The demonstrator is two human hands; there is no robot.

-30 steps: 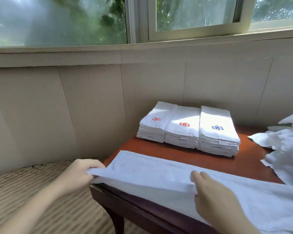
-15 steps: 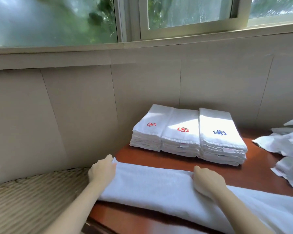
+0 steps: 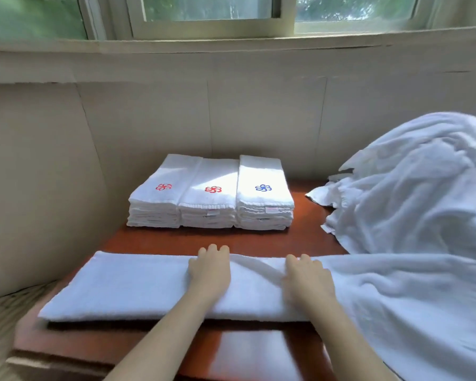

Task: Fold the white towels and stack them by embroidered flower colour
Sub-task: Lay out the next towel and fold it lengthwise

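The towel being folded lies as a long white band across the near half of the table, its long axis running from 9 o'clock to 3 o'clock and its folded long edges parallel to the table's front edge. Its left end sits right along the table's left edge, and its right end merges into loose white cloth that spills off the table toward 4 o'clock. The left hand lies palm down on the middle of the band, fingers together and nearly straight, tips at the far edge. The right hand rests palm down just beside it toward 3 o'clock, with a raised crease of cloth between them; its fingers are loosely bent at the far edge, and I cannot tell whether they pinch the cloth. A bare strip of wood lies beyond the towel and another in front of it at 6 o'clock. At 12 o'clock, against the wall, three folded stacks stand touching side by side: two red-flower stacks and, rightmost, the blue-flower stack, short ends toward the hands. A heap of loose towels fills 2 o'clock.
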